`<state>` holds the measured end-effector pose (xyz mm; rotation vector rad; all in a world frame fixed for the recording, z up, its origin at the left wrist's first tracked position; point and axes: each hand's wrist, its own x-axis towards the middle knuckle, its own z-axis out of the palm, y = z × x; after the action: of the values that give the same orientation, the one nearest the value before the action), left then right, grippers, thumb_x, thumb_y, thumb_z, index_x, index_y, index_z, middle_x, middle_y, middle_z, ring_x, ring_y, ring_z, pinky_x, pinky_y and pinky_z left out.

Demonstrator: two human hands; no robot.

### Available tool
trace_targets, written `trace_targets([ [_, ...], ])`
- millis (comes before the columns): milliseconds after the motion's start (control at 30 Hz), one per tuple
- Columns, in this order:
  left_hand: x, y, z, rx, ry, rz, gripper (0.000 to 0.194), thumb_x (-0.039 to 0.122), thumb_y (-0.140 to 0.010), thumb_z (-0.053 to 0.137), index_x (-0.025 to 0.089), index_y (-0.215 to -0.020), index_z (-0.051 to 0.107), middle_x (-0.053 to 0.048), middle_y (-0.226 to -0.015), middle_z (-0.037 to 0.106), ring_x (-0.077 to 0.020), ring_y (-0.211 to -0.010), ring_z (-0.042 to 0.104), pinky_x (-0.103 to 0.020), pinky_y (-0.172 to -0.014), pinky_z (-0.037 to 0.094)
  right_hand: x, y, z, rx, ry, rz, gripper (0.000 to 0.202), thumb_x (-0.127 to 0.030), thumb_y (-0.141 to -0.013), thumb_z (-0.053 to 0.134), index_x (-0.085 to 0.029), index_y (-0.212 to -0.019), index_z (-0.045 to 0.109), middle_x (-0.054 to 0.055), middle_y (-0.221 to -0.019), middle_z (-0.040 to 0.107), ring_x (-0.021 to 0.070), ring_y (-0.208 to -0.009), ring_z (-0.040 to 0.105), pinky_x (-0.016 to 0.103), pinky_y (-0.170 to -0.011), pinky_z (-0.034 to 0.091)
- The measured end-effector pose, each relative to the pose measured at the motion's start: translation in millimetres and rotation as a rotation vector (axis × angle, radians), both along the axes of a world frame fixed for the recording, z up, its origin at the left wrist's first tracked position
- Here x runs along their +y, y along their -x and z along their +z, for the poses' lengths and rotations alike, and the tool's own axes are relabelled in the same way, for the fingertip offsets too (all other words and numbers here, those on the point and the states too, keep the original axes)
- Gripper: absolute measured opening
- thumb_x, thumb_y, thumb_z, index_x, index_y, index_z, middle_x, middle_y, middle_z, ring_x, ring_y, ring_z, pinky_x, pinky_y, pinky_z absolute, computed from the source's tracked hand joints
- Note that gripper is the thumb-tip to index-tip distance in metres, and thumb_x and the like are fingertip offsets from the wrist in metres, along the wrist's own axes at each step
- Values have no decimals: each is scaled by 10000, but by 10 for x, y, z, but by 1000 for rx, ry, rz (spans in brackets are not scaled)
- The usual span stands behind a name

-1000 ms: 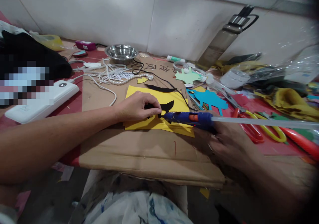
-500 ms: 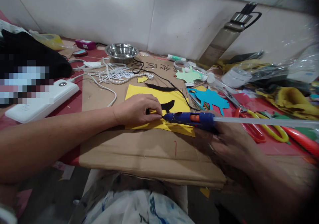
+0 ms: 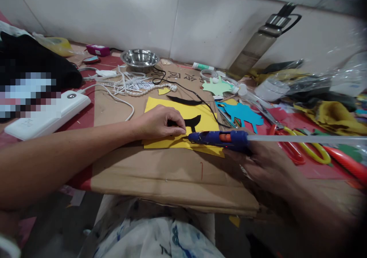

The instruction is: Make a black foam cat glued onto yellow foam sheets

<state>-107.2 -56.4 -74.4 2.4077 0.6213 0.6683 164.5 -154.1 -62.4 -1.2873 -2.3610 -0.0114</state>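
My right hand (image 3: pixel 258 166) grips a blue hot glue gun (image 3: pixel 220 138). A long clear glue stick (image 3: pixel 304 138) juts from its rear, and its nozzle points left, low over a yellow sheet (image 3: pixel 155 108). My left hand (image 3: pixel 162 122) rests on that sheet with thumb and fingers pinched on a black cutout (image 3: pixel 192 121), which the fingers partly cover. The nozzle tip sits just below and right of my left fingertips. A second, curved black piece (image 3: pixel 183 100) lies at the sheet's upper edge.
Cardboard (image 3: pixel 172 173) lies beneath the sheet. A black cord (image 3: pixel 197 97) crosses the sheet's right side. Behind are a steel bowl (image 3: pixel 140 58) and a pearl string (image 3: pixel 149 91). Scissors (image 3: pixel 289 143), a blue cutout (image 3: pixel 241 114) and a bottle (image 3: pixel 255 43) are right; a white power bank (image 3: pixel 48 116) is left.
The glue gun's nozzle has shifted slightly down, away from my left fingertips. My left hand has moved up a little and still pinches the black cutout.
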Motion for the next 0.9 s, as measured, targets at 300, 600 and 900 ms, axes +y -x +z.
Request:
trace_targets([
  [300,16,-7,-15,-7,-3,-19,113,233,-842,674,161,-824,760,-52,-874,758,-131,-815,672,-219,-761,495,6,43,17,-29,-74,31,185,-265,-934,484,-172,-981,638,26,-747,656,142,-434,372,285,-377,292],
  [600,20,7,-28,2,-45,-24,142,227,-880,625,162,-887,752,-57,-903,752,-135,-841,672,-228,-776,499,-4,63,33,-30,-49,20,183,-260,-945,474,-160,-1007,614,12,-688,612,139,-426,404,271,-376,312],
  [900,27,11,-61,61,-142,-66,379,-48,-727,507,164,-927,750,-64,-1021,715,-143,-934,657,-235,-852,502,-6,44,15,-24,-52,13,148,-259,-946,476,-213,-1018,597,28,-883,722,161,-484,479,287,-411,330],
])
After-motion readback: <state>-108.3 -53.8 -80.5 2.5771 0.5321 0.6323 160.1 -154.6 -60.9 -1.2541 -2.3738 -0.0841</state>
